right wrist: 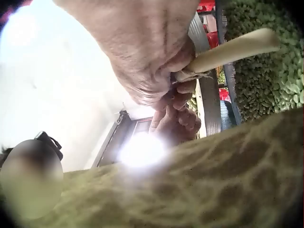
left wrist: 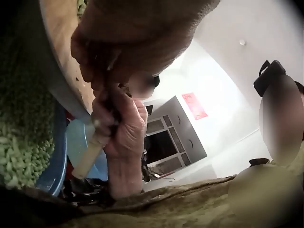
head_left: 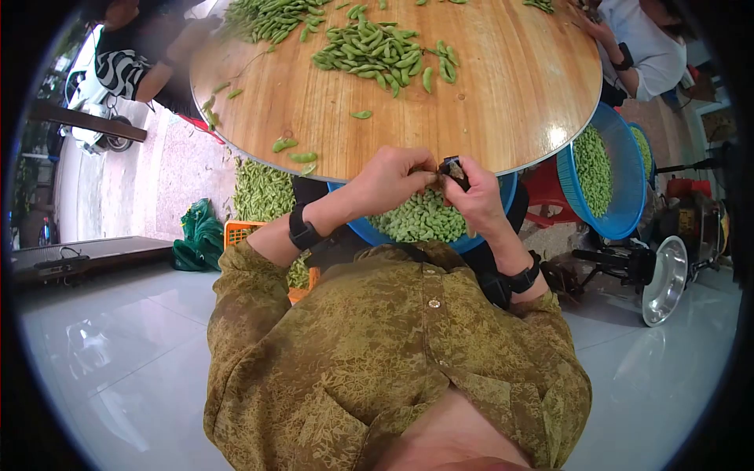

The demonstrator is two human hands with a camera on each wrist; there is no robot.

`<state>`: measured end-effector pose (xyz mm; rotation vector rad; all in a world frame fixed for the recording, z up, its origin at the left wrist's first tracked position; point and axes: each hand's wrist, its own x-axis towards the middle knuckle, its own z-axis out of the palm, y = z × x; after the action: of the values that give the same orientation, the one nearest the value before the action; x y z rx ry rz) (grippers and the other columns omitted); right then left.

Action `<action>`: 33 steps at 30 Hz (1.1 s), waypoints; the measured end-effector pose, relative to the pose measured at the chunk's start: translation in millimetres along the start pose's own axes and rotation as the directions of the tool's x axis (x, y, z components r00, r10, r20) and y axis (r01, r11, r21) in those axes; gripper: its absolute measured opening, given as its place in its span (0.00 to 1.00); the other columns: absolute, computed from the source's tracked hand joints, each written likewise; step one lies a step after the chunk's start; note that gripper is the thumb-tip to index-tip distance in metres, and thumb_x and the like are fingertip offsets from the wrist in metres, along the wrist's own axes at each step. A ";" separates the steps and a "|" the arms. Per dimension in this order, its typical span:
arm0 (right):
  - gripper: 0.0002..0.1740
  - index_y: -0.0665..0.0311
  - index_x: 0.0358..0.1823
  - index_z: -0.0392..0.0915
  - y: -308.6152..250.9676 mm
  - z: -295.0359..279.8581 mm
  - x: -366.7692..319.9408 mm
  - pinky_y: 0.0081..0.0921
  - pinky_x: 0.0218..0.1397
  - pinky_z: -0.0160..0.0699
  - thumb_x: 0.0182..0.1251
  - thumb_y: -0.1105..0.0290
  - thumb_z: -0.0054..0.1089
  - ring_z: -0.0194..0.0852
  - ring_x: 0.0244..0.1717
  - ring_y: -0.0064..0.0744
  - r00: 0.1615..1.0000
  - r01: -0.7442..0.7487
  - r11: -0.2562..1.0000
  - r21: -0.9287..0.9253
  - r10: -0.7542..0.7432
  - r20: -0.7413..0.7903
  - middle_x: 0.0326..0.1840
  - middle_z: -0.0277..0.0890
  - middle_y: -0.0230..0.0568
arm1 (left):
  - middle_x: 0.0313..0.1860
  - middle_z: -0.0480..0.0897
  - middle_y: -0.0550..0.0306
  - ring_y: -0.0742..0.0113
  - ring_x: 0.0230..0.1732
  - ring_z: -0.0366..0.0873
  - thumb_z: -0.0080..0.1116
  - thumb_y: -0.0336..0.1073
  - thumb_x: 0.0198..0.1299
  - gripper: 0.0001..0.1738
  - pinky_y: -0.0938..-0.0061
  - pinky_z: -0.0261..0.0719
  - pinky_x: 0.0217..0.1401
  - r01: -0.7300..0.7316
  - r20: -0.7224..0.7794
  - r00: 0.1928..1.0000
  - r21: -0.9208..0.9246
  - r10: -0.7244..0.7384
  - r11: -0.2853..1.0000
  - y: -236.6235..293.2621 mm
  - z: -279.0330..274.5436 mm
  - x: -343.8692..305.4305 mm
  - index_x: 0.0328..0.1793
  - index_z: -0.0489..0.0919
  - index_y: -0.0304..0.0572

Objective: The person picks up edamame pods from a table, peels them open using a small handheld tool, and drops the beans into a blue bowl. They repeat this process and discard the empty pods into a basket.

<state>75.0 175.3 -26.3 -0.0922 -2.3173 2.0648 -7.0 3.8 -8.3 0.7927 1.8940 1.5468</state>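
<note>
In the head view my right hand (head_left: 481, 200) grips a tool with a dark head (head_left: 454, 169). Its pale, wooden-looking handle (right wrist: 235, 52) sticks out of the curled fingers in the right wrist view. My left hand (head_left: 397, 179) meets the right one, thumb and fingertips drawn together right at the tool's dark head. I cannot tell what the left fingertips hold, since the fingers hide it. Directly below both hands, a blue basin (head_left: 357, 228) holds many shelled green beans (head_left: 424, 220). Beyond them, a heap of green bean pods (head_left: 369, 51) lies on the round wooden table (head_left: 503, 86).
Loose pods (head_left: 302, 157) lie near the table's edge. More pods (head_left: 263, 188) fill an orange crate (head_left: 236, 231) at left, beside a green net bag (head_left: 200, 235). At right stand another blue basin (head_left: 628, 208) of beans and a metal bowl (head_left: 666, 281). Two other people sit across the table.
</note>
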 end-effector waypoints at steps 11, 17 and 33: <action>0.08 0.69 0.34 0.72 -4.3 -6.0 -2.6 0.26 0.29 0.68 0.61 0.73 0.62 0.68 0.24 0.32 0.976 0.193 0.931 -0.311 -0.150 0.156 0.25 0.70 0.42 | 0.34 0.78 0.43 0.40 0.43 0.74 0.53 0.29 0.51 0.05 0.55 0.73 0.47 0.030 -0.118 0.965 0.938 0.236 0.346 -22.5 -105.8 2.3 0.32 0.78 0.37; 0.10 0.71 0.40 0.73 -14.9 -1.9 -3.3 0.28 0.31 0.67 0.62 0.72 0.61 0.67 0.27 0.35 0.977 0.177 0.962 -0.210 -0.145 0.157 0.27 0.67 0.44 | 0.38 0.80 0.45 0.45 0.44 0.77 0.54 0.39 0.58 0.12 0.58 0.74 0.47 0.104 -0.255 0.940 0.848 0.228 0.520 -1.8 -104.1 32.3 0.37 0.80 0.37; 0.07 0.68 0.41 0.74 -4.6 -2.0 20.9 0.13 0.16 0.57 0.69 0.71 0.54 0.62 0.20 0.15 0.977 -0.179 0.791 0.585 0.211 0.014 0.27 0.71 0.33 | 0.31 0.79 0.46 0.49 0.28 0.79 0.59 0.25 0.52 0.04 0.65 0.77 0.28 -0.179 -0.252 0.921 0.404 0.298 0.897 10.1 -18.7 20.9 0.34 0.76 0.34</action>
<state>54.1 178.2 -21.8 -0.3716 -1.5898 2.7375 -33.9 8.8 3.7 1.0331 2.4516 1.5440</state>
